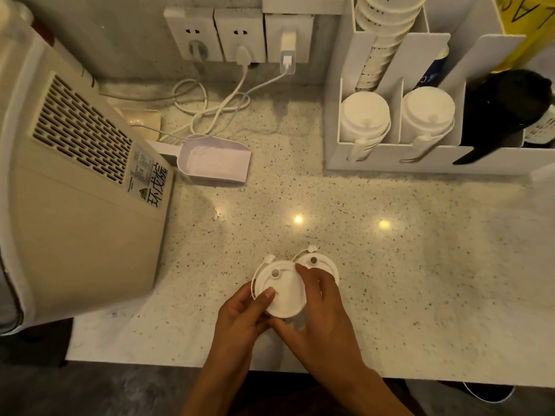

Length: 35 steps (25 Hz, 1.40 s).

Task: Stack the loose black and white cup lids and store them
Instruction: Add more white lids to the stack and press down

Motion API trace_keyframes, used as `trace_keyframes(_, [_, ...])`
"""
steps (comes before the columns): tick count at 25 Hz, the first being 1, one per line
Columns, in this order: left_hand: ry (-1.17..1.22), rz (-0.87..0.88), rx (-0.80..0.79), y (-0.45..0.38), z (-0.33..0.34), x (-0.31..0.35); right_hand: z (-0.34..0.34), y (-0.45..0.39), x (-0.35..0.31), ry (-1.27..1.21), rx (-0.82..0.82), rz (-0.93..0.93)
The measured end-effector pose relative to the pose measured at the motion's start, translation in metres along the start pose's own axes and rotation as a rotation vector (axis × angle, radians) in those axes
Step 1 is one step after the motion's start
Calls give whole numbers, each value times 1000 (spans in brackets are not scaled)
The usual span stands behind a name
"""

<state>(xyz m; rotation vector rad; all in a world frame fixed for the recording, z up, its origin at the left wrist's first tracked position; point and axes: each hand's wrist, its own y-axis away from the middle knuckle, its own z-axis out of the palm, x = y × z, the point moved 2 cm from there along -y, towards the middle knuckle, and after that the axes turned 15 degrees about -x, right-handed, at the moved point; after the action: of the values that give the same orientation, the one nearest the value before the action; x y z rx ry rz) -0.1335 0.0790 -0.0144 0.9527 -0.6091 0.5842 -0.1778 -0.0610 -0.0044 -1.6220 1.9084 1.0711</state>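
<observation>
Head view: two white lids, round, small hole each, near counter front edge; left hand pinches nearer lid, right hand grips both.

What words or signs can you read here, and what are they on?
"环戊烷" stands in large black characters on the label on the side of the beige machine.
A yellow warning triangle is on the same label; its small print is too tiny to read.
Black letters on the yellow sheet are cut off, unreadable.
Print on the stacked paper cups is blurred.
</observation>
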Motion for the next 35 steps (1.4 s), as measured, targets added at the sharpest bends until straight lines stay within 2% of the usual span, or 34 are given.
trace_keyframes(5, [-62,-79,-11,-1,10,-4,-4,6,16,38,46,-14])
trace_keyframes(8, [-153,-57,-17,-7,16,-2,-9,6,21,93,77,19])
trace_keyframes(13, [-581,6,179,-26,16,-1,-17,-1,31,184,91,113])
trace_keyframes(18, [-752,59,247,-39,26,-4,-16,-6,45,244,104,159])
trace_keyframes(35, [-955,-68,305,-61,32,-1,-7,-15,59,304,120,216])
